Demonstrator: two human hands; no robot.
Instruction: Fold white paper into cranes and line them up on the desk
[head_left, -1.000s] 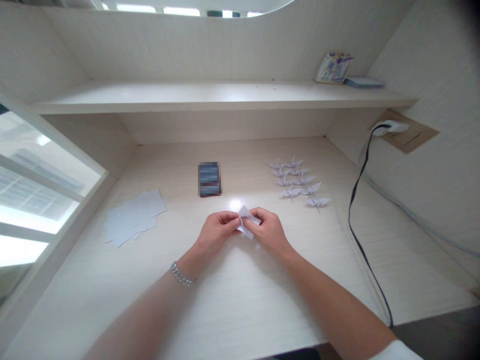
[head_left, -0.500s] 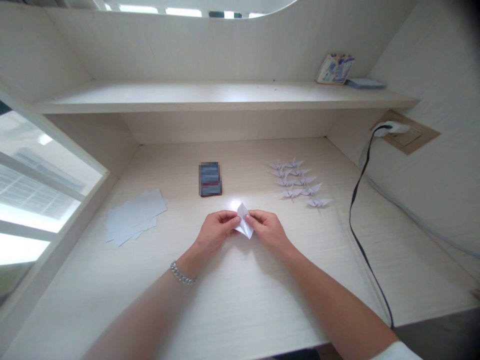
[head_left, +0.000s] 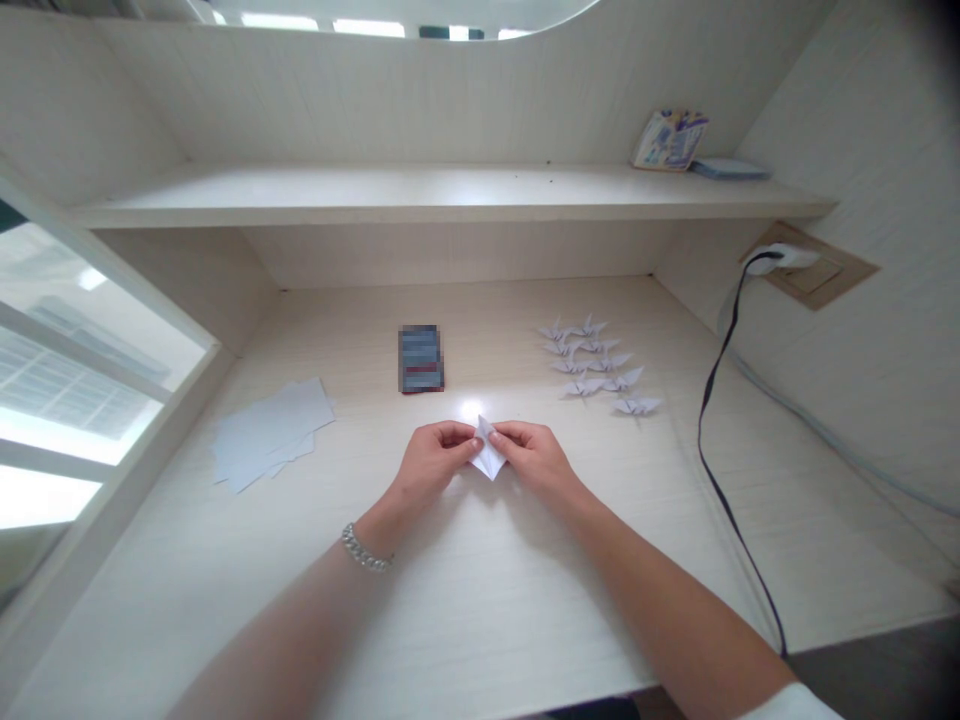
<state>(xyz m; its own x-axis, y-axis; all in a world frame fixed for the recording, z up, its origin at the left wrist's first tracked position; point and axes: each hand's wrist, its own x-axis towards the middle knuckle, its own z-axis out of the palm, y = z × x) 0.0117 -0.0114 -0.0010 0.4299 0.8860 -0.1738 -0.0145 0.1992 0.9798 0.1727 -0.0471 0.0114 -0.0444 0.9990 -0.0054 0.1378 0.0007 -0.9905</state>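
Note:
Between my two hands is a small piece of folded white paper (head_left: 489,461), diamond-shaped with a pointed top. My left hand (head_left: 436,455) pinches its left side between thumb and fingers. On the opposite side my right hand (head_left: 536,452) grips it the same way, thumb on top. The fingers under the paper are partly hidden. To the right, beyond my right hand, several white folded paper cranes (head_left: 592,365) stand grouped in rows. Flat white paper sheets (head_left: 270,435) lie in a loose, overlapping pile to the left.
A dark pixelated rectangular object (head_left: 421,358) lies behind my hands. The black cable (head_left: 705,400) runs from a plug at the wall socket (head_left: 821,270) down over the desk's right side. A small colourful box (head_left: 670,140) stands on the shelf (head_left: 375,190). A window borders the left.
The folded paper's tip has tilted slightly left and dropped a little as my fingers shift on it. Both hands stay in nearly the same place, still holding it.

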